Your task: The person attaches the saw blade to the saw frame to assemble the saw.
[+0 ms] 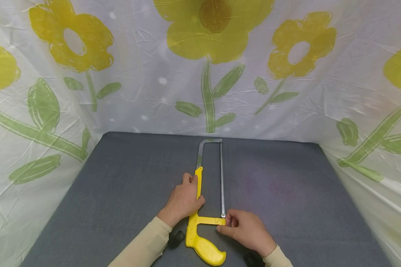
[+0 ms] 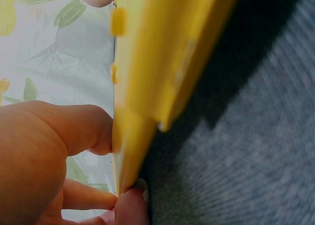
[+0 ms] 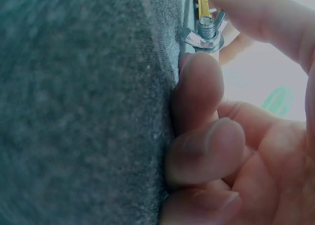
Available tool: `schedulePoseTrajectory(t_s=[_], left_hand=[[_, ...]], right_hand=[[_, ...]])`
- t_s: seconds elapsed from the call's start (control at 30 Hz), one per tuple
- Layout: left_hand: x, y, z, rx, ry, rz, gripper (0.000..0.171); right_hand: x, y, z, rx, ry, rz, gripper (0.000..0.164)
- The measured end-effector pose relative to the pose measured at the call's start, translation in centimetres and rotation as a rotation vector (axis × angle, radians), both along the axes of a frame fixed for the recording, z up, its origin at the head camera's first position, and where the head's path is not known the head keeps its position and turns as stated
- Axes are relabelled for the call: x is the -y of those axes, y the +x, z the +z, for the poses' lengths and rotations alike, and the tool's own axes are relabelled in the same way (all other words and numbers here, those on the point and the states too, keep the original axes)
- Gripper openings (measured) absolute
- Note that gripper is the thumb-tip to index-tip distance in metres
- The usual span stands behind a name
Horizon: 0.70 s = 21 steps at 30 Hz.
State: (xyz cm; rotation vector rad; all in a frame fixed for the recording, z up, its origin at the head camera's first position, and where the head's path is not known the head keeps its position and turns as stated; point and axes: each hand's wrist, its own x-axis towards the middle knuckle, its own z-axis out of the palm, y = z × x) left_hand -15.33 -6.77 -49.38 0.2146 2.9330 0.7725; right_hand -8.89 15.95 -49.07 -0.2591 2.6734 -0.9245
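A hacksaw (image 1: 205, 249) with a yellow handle lies on the grey cloth, its handle toward me and its silver bow toward the back. The blade (image 1: 222, 178) runs along its right side. My left hand (image 1: 183, 198) grips the yellow frame bar (image 2: 147, 62), thumb on one side and fingers on the other. At the right end of the yellow cross arm, my right hand (image 1: 247, 228) pinches a metal wing nut (image 3: 206, 42) on a threaded bolt. The thumb touches one wing, and a fingertip lies against the nut's other side. The remaining fingers are curled near the cloth.
A dark grey cloth (image 1: 137, 167) covers the table. White curtains (image 1: 137, 74) with yellow flowers hang behind it and on both sides. Dark wrist-worn devices (image 1: 176, 239) sit under both wrists.
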Motion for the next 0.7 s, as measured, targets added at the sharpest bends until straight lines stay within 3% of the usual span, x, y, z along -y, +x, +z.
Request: schedulePoseTrajectory(t_s=[0.7], left_hand=[[0.03,-0.01,-0.06,0.000,0.008,-0.002,0.077]], right_hand=[[-0.13,0.04,0.20,-0.004,-0.041,0.014,0.027]])
